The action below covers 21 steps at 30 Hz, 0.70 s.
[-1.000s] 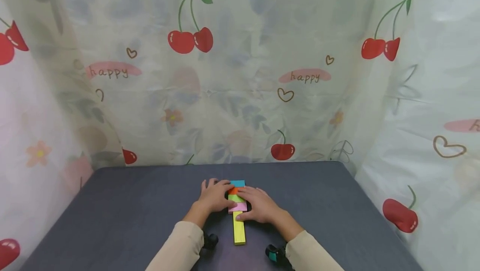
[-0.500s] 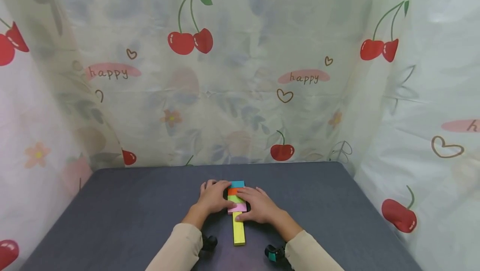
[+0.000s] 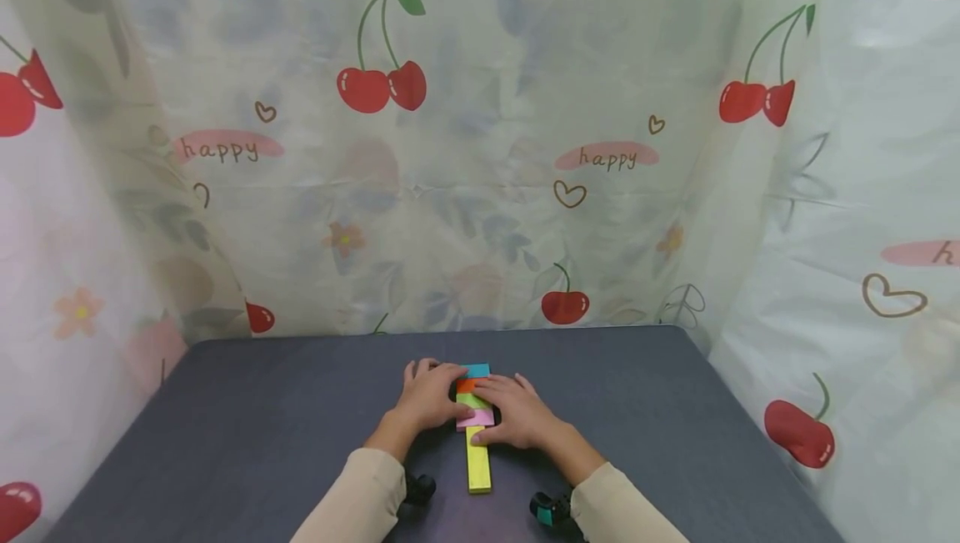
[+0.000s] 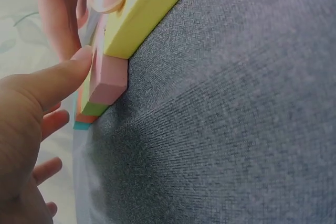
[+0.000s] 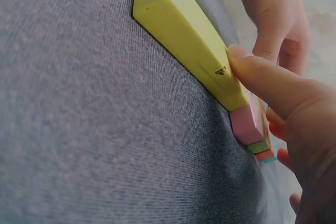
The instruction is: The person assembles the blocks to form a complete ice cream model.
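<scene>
Blue [image 3: 478, 370], orange [image 3: 467, 386], green [image 3: 469, 400] and pink [image 3: 484, 419] blocks lie crosswise, side by side on the table. A long yellow block [image 3: 478, 472] meets the pink one at a right angle and points toward the person. On the left side, the left hand [image 3: 422, 399] rests its thumb on the pink block, its index fingertip by the blue one. From the right, the right hand [image 3: 522, 414] touches the yellow block's far end with its thumb [image 5: 262, 77]; its index finger lies over the orange and green blocks. Other fingers spread loosely beside the row.
The dark grey cloth-covered table [image 3: 300, 418] extends around the blocks on all sides. A patterned curtain [image 3: 480, 151] with cherries hangs behind it and along both sides. Black wrist devices [image 3: 550, 510] sit under the sleeves.
</scene>
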Each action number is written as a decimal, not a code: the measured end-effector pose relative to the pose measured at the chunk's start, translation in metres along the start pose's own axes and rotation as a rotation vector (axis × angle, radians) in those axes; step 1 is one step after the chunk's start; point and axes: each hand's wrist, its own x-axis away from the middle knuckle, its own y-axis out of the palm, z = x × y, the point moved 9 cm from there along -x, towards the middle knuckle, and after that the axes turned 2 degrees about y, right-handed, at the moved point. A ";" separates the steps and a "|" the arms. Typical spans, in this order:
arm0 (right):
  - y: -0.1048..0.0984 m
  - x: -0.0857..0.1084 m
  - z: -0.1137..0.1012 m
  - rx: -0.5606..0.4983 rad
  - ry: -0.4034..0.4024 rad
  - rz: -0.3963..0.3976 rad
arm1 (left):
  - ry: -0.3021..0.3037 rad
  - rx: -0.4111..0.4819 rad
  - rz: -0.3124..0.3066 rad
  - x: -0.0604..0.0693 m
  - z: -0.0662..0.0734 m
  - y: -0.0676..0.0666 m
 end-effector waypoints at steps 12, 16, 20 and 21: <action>-0.019 0.022 0.027 -0.204 0.075 0.192 | 0.006 0.041 0.116 0.008 -0.013 -0.010; -0.026 0.039 0.046 -0.266 0.131 0.241 | -0.025 0.084 0.132 0.014 -0.028 -0.012; -0.032 0.057 0.072 -0.279 0.190 0.295 | -0.070 0.116 0.149 0.023 -0.049 -0.015; -0.034 0.062 0.078 -0.281 0.202 0.310 | -0.074 0.122 0.157 0.026 -0.054 -0.017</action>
